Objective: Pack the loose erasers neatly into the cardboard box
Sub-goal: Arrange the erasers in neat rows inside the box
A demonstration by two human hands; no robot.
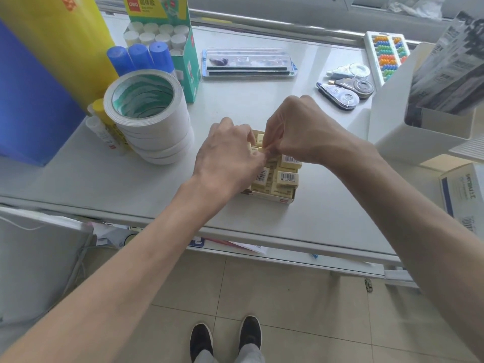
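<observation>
A low cardboard box sits near the front edge of the grey table, filled with several pale yellow erasers in barcode wrappers, some lying askew. My left hand covers the box's left part, its fingers curled down among the erasers. My right hand hovers over the box's far side, with thumb and fingers pinching an eraser at the back. Both hands meet above the box and hide much of its contents.
A stack of white tape rolls stands left of the box, with glue sticks and a green display carton behind. A ruler set lies at the back, correction tapes to the right, and a white bin at far right.
</observation>
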